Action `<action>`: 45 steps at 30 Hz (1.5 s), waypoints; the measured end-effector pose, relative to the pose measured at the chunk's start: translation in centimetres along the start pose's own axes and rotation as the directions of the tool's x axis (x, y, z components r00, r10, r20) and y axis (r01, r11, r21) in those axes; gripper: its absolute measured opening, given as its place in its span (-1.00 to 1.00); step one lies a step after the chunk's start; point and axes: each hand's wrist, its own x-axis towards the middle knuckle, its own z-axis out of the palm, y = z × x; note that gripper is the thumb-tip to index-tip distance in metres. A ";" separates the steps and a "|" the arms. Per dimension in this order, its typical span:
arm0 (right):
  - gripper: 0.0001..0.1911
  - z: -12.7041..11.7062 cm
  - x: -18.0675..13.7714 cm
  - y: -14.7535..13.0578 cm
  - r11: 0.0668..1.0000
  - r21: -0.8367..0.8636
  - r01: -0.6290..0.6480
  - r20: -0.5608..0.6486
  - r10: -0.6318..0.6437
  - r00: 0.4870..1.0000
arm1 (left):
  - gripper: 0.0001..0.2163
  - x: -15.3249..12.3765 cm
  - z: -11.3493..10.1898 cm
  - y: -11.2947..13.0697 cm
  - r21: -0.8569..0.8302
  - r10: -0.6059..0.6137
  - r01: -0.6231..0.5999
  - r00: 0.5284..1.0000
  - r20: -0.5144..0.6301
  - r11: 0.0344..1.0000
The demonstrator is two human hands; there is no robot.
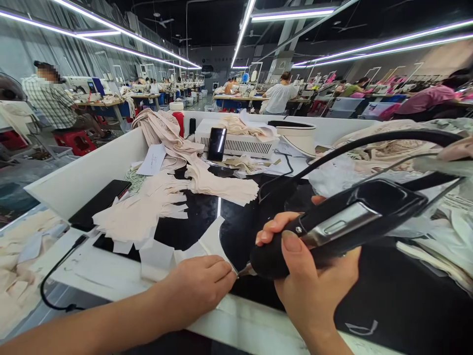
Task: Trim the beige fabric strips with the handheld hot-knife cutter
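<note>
My right hand (314, 291) is wrapped around a black hand-held power tool (354, 212) with a silver metal panel and a thick cable. The tool's narrow metal tip (247, 270) points left, close to the fingertips of my left hand (199, 286). My left hand is closed, its fingers pinching the edge of a cream fabric piece (212, 239) at the front of the black work surface (185, 234). The tip is right at the piece's corner; whether it touches cannot be made out. A stack of cream fabric pieces (136, 212) lies beyond my left hand.
Another fabric stack (225, 186) lies farther back. A black phone (99, 202) rests at left, and a second phone (217, 144) leans on a white vented box (240, 140). Black cable (369, 140) arches at right. A white wall (92, 170) borders the table. Several people work behind.
</note>
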 end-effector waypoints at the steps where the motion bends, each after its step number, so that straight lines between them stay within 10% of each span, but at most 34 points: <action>1: -0.55 0.0 0.0 0.0 1.000 -0.004 0.003 -0.001 -0.003 1.000 | -0.84 -0.2 0.1 -0.2 -0.010 -0.011 0.010 1.000 -0.021 1.000; 45: -0.57 2.1 2.0 2.1 1.000 0.011 -0.020 -0.056 0.020 0.998 | -0.78 -1.1 0.4 -0.3 -0.138 -0.246 0.233 0.966 -0.081 0.963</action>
